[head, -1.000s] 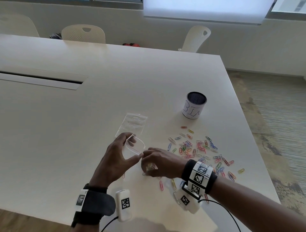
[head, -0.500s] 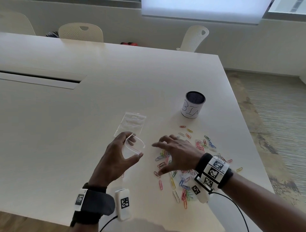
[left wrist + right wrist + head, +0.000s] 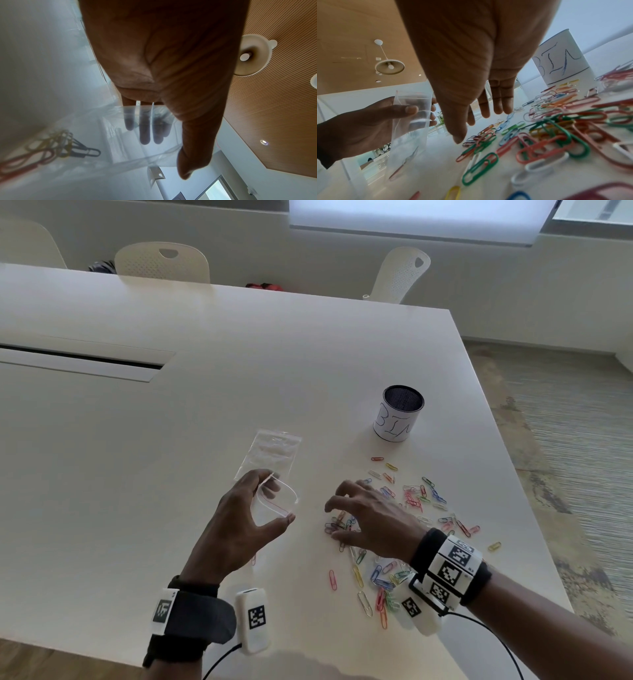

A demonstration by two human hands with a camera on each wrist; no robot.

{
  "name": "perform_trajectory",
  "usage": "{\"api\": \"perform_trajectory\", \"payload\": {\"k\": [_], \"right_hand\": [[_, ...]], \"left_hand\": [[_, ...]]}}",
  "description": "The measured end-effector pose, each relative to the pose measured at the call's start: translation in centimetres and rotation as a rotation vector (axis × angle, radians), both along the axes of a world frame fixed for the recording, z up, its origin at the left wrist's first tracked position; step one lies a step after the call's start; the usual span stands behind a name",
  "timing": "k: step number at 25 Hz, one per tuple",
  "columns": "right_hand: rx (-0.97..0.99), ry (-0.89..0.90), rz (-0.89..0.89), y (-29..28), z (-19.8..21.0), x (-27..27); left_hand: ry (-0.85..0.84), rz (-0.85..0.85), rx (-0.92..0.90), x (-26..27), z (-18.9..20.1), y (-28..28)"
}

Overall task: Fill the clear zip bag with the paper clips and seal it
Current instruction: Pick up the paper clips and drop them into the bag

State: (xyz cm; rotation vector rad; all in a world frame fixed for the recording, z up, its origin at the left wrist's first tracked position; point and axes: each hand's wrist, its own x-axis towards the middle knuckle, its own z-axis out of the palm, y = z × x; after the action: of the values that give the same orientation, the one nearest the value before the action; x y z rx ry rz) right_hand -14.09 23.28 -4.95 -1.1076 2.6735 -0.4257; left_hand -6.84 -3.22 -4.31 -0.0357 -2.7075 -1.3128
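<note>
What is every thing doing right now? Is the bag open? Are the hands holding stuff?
Clear zip bag: held upright, mouth open, a few clips inside.
Second bag: lying flat on the table.
Paper clips: scattered loose on the table.
Bin cup: upright.
Left hand: holding the bag.
Right hand: open, fingers spread over the clips.

2 zip bags (image 3: pixel 276 501), 1 bin (image 3: pixel 397 419), many clips (image 3: pixel 416 501)

The left hand (image 3: pixel 239 529) is raised, thumb and fingers curved in a grip around a clear zip bag (image 3: pixel 277 501). The right hand (image 3: pixel 373 518) hovers palm down, fingers spread and loosely bent.
</note>
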Motion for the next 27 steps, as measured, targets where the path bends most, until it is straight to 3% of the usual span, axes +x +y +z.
{"api": "perform_trajectory", "payload": {"k": [5,8,13,20,27], "right_hand": [[-0.003,0.002,0.157,0.1,-0.5,0.3],[-0.044,0.007,0.145,0.8,-0.1,0.0],[0.186,-0.020,0.130,2.1,0.4,0.3],[0.061,0.026,0.077,1.9,-1.2,1.8],[-0.016,-0.082,-0.057,2.0,-0.4,1.3]], "left_hand": [[0.006,-0.025,-0.007,-0.1,0.0,0.2],[0.005,-0.034,-0.003,-0.3,0.1,0.2],[0.007,-0.047,0.005,-0.5,0.1,0.3],[0.014,-0.110,0.015,-0.7,-0.3,1.5],[0.009,-0.163,0.031,-0.4,-0.9,2.6]]}}
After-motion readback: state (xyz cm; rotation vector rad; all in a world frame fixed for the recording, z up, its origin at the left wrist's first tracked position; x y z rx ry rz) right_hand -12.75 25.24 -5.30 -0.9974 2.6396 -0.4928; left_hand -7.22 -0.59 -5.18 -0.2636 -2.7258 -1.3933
